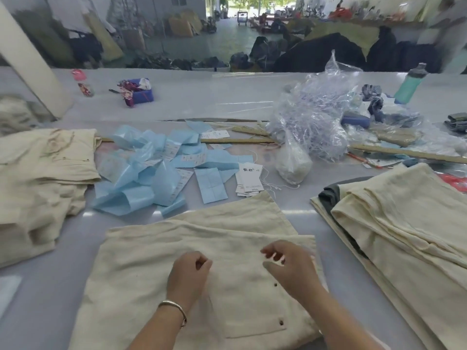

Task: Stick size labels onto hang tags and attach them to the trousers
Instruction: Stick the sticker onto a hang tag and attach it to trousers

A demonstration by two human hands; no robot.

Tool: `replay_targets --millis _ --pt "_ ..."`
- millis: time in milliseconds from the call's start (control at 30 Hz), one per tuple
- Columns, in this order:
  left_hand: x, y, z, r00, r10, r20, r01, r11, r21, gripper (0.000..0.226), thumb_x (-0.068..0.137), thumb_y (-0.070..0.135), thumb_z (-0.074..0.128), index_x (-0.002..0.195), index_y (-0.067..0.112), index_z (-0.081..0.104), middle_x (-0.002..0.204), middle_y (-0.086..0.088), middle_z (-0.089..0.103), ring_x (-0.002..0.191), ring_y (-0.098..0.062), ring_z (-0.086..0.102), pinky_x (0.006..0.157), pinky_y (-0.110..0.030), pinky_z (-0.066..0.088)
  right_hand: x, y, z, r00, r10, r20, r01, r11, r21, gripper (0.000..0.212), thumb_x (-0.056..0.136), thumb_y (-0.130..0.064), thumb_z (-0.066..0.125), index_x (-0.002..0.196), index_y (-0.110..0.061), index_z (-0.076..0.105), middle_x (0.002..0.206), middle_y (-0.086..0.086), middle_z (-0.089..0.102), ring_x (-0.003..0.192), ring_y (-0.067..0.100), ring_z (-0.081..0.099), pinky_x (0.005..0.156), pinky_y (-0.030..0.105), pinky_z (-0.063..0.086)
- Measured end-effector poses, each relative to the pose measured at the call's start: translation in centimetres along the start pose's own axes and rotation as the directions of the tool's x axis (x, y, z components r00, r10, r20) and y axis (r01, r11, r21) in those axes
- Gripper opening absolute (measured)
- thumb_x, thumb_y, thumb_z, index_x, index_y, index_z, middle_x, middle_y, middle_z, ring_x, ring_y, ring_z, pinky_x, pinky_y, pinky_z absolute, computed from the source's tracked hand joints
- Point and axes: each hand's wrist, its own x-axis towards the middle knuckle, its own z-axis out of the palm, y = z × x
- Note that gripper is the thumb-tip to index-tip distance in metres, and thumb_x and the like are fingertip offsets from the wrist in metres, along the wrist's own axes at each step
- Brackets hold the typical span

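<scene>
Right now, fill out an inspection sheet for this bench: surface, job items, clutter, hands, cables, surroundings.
Surface: pale grey table, largely covered.
Job's things: folded cream trousers in front of the person; white hang tags with strings beyond them; blue label backing sheets scattered to their left; cream stacks at left and right.
Clutter: crumpled clear plastic, teal bottle, purple box, wooden sticks.
Hands: left hand and right hand over the trousers, fingers curled; whether they pinch anything cannot be told.
Cables: nothing seen.
Surroundings: open workshop with dark garment piles behind.
</scene>
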Motion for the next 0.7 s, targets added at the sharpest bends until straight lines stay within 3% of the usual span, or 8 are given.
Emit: replay_targets --millis 100,200,333,400,533,633,700 --pt "0.5 -3.9 -4.1 0.974 -0.157 -0.161 0.194 0.950 0.244 0.012 0.083 0.023 0.060 0.082 0.027 0.072 0.100 -0.001 0.065 0.099 -0.026 0.057 0.082 -0.032 0.046 2.4 -2.4 5.8 0.934 -0.104 0.343 0.205 0.939 -0.276 0.062 0.076 -0.029 0.074 0.133 -0.029 0.051 0.138 -0.012 0.046 0.127 0.008 0.040 0.103 0.021 0.034" --pt "0.0 -8.2 -7.9 0.928 -0.244 -0.281 0.325 0.898 0.296 0.019 0.079 0.034 0.067 0.098 0.033 0.070 0.118 0.002 0.058 0.114 -0.024 0.048 0.092 -0.035 0.041 6.2 -4.2 9.4 0.894 -0.111 0.435 0.324 0.830 -0.454 0.094 0.073 -0.038 0.076 0.151 -0.030 0.023 0.159 -0.009 0.014 0.145 0.013 0.016 0.114 0.030 0.025" --pt "-1.3 -13.3 -11.7 0.857 -0.382 -0.347 0.476 0.845 0.246 0.075 0.067 0.056 0.078 0.129 0.022 0.053 0.136 -0.007 0.046 0.124 -0.032 0.040 0.098 -0.044 0.039 11.2 -4.2 10.8 0.888 0.091 0.451 0.257 0.715 -0.650 0.132 0.058 -0.055 0.083 0.153 -0.031 -0.005 0.162 -0.004 -0.010 0.149 0.017 -0.005 0.119 0.045 0.010" --pt "-1.5 -14.9 -12.5 0.835 -0.458 -0.305 0.524 0.830 0.190 0.091 0.065 0.058 0.080 0.137 0.015 0.043 0.141 -0.012 0.043 0.129 -0.034 0.039 0.101 -0.046 0.038 12.7 -3.7 10.8 0.860 0.191 0.473 0.222 0.695 -0.684 0.141 0.050 -0.062 0.084 0.152 -0.032 -0.010 0.162 -0.004 -0.010 0.149 0.019 -0.007 0.118 0.049 0.006" --pt "-1.4 -16.5 -12.2 0.912 -0.371 -0.177 0.352 0.927 -0.131 0.091 0.066 0.020 0.089 0.140 0.003 0.040 0.139 -0.019 0.050 0.128 -0.034 0.048 0.102 -0.040 0.039 13.9 -3.9 11.1 0.830 0.270 0.488 0.203 0.669 -0.715 0.147 0.044 -0.065 0.085 0.153 -0.029 -0.007 0.162 0.001 0.001 0.148 0.022 0.004 0.117 0.051 0.006" --pt "-1.2 -16.9 -12.5 0.903 -0.420 -0.088 0.390 0.889 -0.241 0.077 0.065 0.018 0.090 0.130 0.007 0.049 0.125 -0.013 0.060 0.118 -0.030 0.056 0.092 -0.036 0.042 13.6 -4.4 11.4 0.857 0.235 0.458 0.210 0.653 -0.727 0.139 0.043 -0.063 0.086 0.152 -0.020 0.011 0.154 0.004 0.024 0.140 0.025 0.025 0.112 0.043 0.022" --pt "-0.9 -16.8 -13.1 0.916 -0.399 -0.038 0.374 0.885 -0.277 0.061 0.065 0.019 0.090 0.113 0.010 0.055 0.110 -0.010 0.064 0.108 -0.029 0.061 0.085 -0.037 0.045 12.8 -4.3 11.4 0.880 0.211 0.426 0.191 0.664 -0.723 0.116 0.047 -0.061 0.085 0.140 -0.019 0.031 0.141 0.003 0.042 0.129 0.023 0.040 0.101 0.035 0.034"
